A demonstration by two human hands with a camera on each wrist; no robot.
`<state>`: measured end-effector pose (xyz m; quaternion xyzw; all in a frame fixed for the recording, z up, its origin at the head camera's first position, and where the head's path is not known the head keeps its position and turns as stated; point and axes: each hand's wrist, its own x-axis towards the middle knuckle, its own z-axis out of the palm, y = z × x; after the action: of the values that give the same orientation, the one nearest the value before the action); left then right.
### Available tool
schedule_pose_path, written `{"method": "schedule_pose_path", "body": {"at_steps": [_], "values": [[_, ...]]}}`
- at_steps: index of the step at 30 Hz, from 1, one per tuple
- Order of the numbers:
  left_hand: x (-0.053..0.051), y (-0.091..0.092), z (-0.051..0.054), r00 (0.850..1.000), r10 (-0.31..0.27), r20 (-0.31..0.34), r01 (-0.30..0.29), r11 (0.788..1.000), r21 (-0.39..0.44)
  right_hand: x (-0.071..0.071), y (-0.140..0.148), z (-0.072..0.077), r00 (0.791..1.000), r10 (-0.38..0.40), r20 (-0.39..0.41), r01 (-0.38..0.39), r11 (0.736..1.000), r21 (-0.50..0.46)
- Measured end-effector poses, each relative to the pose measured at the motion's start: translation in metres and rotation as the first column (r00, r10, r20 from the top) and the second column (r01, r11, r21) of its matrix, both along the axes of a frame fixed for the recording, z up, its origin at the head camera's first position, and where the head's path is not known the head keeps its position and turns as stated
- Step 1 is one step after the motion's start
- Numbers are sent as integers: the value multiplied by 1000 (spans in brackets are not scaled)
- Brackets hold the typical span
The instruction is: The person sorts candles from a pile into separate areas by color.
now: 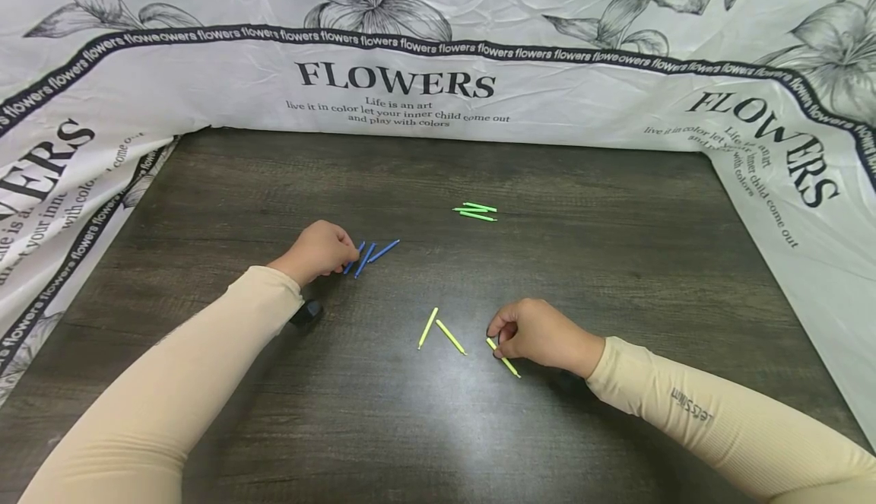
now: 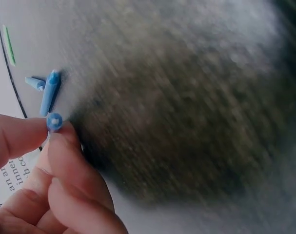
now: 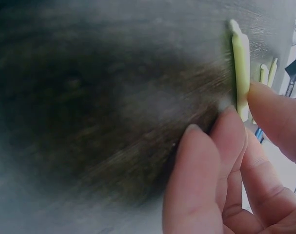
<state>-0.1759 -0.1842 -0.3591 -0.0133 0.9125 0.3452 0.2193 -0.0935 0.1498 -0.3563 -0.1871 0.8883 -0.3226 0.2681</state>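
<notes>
My left hand [image 1: 320,252] pinches a thin blue candle [image 1: 350,267] between thumb and fingertips, low over the dark table; in the left wrist view that candle [image 2: 54,122] shows end-on. Just right of it lie two more blue candles, one [image 1: 365,261] steep and one [image 1: 385,251] slanting away. My right hand [image 1: 541,333] pinches a yellow candle [image 1: 509,366] near its far end, and its narrow tip points toward me. Two other yellow candles, one on the left [image 1: 427,329] and one on the right [image 1: 452,337], lie left of that hand.
Three green candles [image 1: 477,211] lie together farther back on the dark wood-grain table [image 1: 582,207]. A white flower-print cloth [image 1: 547,101] stands up along the back and both sides. A black object [image 1: 306,312] shows under the left wrist.
</notes>
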Motion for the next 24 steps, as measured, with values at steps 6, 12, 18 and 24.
{"method": "schedule_pose_path", "body": {"at_steps": [6,12,18,24], "values": [[-1,2,0,1000,-19,-7,18,1000,-26,0,1,0,1000,0,5,0,1000,-12],[0,3,0,999,-41,-34,39,998,-50,0,1,-1,1000,4,-3,-4,1000,-14],[1,6,2,998,-43,-45,40,997,-73,1,1,0,1000,5,-8,-5,1000,-9],[2,9,3,998,-41,-45,36,994,-101,1,0,2,1000,11,-20,-11,1000,-7]]}}
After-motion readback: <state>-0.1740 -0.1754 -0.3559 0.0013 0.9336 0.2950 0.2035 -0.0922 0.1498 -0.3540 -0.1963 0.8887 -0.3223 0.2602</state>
